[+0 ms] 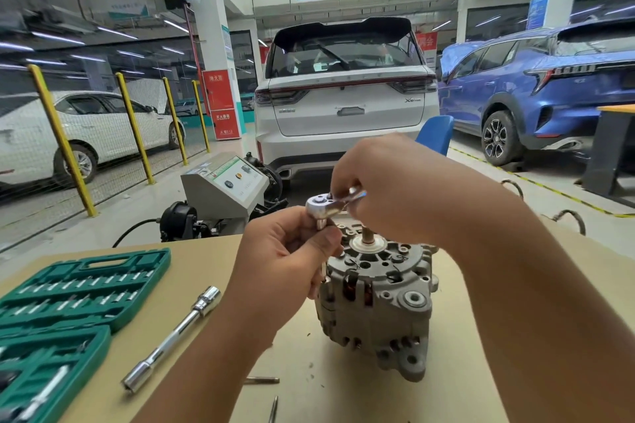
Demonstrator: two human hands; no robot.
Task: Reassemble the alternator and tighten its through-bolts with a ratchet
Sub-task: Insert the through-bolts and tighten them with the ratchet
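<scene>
The grey alternator (pixel 378 306) stands on the tan table (pixel 343 398) with its shaft pointing up. A chrome ratchet (pixel 324 205) sits above its left edge, on a thin extension that runs down to a through-bolt at the housing's left side. My left hand (pixel 292 251) pinches the extension just below the ratchet head. My right hand (pixel 388 182) grips the ratchet's handle, which is mostly hidden under the fingers.
An open green socket case (pixel 68 302) lies at the left of the table. A chrome extension bar (pixel 171 340) with a socket lies beside it. Two loose bolts (pixel 263 380) lie near the front edge. A test bench machine (pixel 223 185) and parked cars stand beyond the table.
</scene>
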